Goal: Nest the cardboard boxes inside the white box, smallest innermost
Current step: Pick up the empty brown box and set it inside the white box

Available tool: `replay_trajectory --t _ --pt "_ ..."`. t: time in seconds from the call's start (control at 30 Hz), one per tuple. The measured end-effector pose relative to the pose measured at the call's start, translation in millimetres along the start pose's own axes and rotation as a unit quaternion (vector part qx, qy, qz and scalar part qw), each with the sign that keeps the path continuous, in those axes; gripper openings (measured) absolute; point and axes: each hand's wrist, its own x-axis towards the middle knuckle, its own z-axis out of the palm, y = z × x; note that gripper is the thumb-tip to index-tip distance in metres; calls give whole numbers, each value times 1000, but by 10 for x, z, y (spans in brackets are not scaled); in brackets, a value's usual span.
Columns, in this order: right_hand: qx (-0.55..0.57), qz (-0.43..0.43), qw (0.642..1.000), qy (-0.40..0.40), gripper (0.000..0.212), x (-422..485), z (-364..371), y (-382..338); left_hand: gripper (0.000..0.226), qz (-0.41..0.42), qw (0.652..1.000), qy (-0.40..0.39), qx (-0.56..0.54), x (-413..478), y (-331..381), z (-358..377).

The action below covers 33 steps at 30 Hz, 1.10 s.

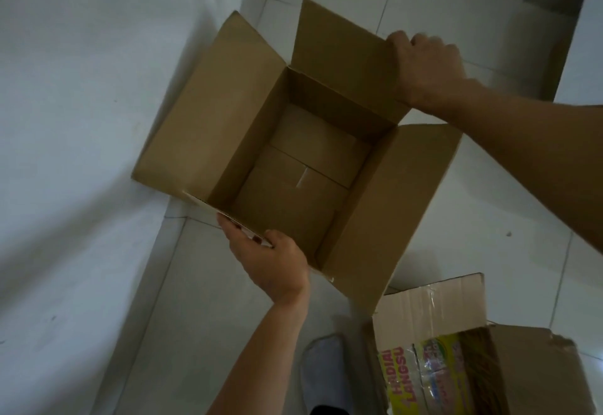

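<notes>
A brown cardboard box (293, 160) is held up above the tiled floor with all its top flaps spread open, and nothing lies inside it. My left hand (270, 264) grips its near rim, thumb on the inside edge. My right hand (424, 68) holds the outer corner of the far flap. A second cardboard box (456, 356), printed in yellow and red with torn tape, stands at the lower right with its flaps up. At the top right a white upright surface (587, 39) shows; whether it is the white box I cannot tell.
A white wall (81, 120) fills the left side and meets the white tiled floor (489, 218) along a skirting strip. A grey-socked foot (323, 372) shows at the bottom centre.
</notes>
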Motion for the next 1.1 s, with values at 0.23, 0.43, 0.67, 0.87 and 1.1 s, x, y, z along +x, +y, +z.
replay_trajectory --t 0.23,0.43,0.67,0.87,1.1 --pt "56 8 998 -28 34 -492 157 16 71 67 992 -81 72 464 112 -48" --pt "143 115 979 -88 29 -928 185 106 65 185 945 -211 169 995 336 -14" --pt "312 227 915 -122 32 -1486 274 165 60 227 896 -248 290 1325 570 58" --pt "408 295 854 -132 41 -1844 479 126 35 250 886 -235 311 1450 690 83" --pt "431 315 836 -125 43 -2051 572 52 23 283 877 -196 333 1582 729 8"
